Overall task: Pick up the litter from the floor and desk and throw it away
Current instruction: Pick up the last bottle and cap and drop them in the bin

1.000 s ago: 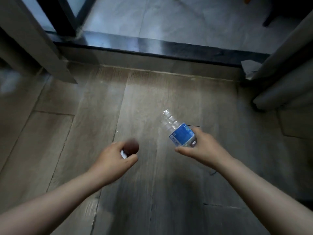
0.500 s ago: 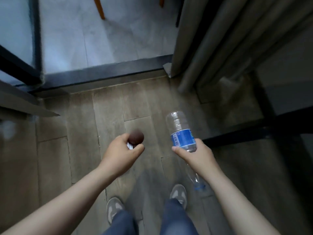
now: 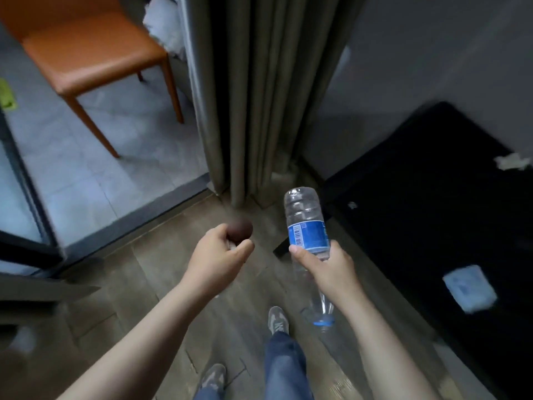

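My right hand point(image 3: 327, 268) grips a clear plastic bottle point(image 3: 307, 226) with a blue label, held upside down with its blue cap near the floor. My left hand point(image 3: 216, 261) is closed on a small dark brown round object point(image 3: 240, 230), with a bit of something white tucked under the fingers. On the black desk point(image 3: 432, 226) at the right lie a crumpled white scrap point(image 3: 512, 163), a tiny white bit point(image 3: 352, 205) and a pale blue-white packet point(image 3: 470, 288).
Grey curtains point(image 3: 251, 96) hang straight ahead down to the wooden floor point(image 3: 138, 284). An orange chair point(image 3: 89, 50) stands on pale tiles beyond a dark door track at the upper left. My shoes and jeans show at the bottom.
The view has swung right: the curtains, the orange chair and the black desk with litter have come into sight. Both hands keep their hold, and the bottle now points more upright.
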{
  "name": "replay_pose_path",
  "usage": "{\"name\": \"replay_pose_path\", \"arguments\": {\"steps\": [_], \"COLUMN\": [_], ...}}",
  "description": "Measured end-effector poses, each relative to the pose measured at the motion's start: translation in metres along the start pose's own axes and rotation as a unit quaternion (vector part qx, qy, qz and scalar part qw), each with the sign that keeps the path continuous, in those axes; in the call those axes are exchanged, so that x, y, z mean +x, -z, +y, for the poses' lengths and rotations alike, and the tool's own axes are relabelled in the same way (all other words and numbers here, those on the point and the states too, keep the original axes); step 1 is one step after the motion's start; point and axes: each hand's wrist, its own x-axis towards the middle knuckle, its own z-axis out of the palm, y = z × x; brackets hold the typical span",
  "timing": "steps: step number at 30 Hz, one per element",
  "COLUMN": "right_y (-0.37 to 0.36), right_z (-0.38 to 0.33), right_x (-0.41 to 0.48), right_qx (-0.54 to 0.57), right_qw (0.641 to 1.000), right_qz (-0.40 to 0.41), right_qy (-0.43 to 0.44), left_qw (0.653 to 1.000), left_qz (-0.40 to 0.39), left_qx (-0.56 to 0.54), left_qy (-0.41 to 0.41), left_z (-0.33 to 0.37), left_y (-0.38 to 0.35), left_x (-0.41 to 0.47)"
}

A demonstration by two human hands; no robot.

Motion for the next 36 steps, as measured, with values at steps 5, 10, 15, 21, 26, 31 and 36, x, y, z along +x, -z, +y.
{"name": "replay_pose_path", "arguments": {"steps": [5, 10, 15, 21, 26, 31, 36], "right_y": [0.051, 0.111, 0.167, 0.216, 0.253, 0.276, 0.287], "right_z": [-0.018, -0.014, 0.02, 0.085, 0.161, 0.229, 0.282], "right_x": [-0.103, -0.204, -0.308, -0.437, -0.558, -0.68, -0.771], "right_qx": [0.115, 0.16, 0.194, 0.259, 0.256, 0.254, 0.254], "right_qw": [0.987, 0.96, 0.915, 0.837, 0.785, 0.726, 0.66], "right_qz": [0.112, 0.231, 0.353, 0.48, 0.559, 0.629, 0.692], "right_qy": [-0.012, 0.01, -0.024, -0.043, -0.076, -0.112, -0.147], "left_qw": [0.993, 0.969, 0.922, 0.862, 0.815, 0.749, 0.688], "left_qz": [-0.062, -0.176, -0.29, -0.394, -0.471, -0.559, -0.611], "left_qx": [-0.003, -0.022, 0.01, 0.034, 0.032, 0.029, 0.033], "left_qy": [-0.098, -0.17, -0.257, -0.317, -0.336, -0.355, -0.391], "left_z": [0.063, 0.128, 0.172, 0.195, 0.185, 0.17, 0.157], "left_y": [0.009, -0.013, -0.06, -0.126, -0.188, -0.238, -0.278], "left_x": [-0.068, -0.146, -0.238, -0.368, -0.5, -0.632, -0.739]}}
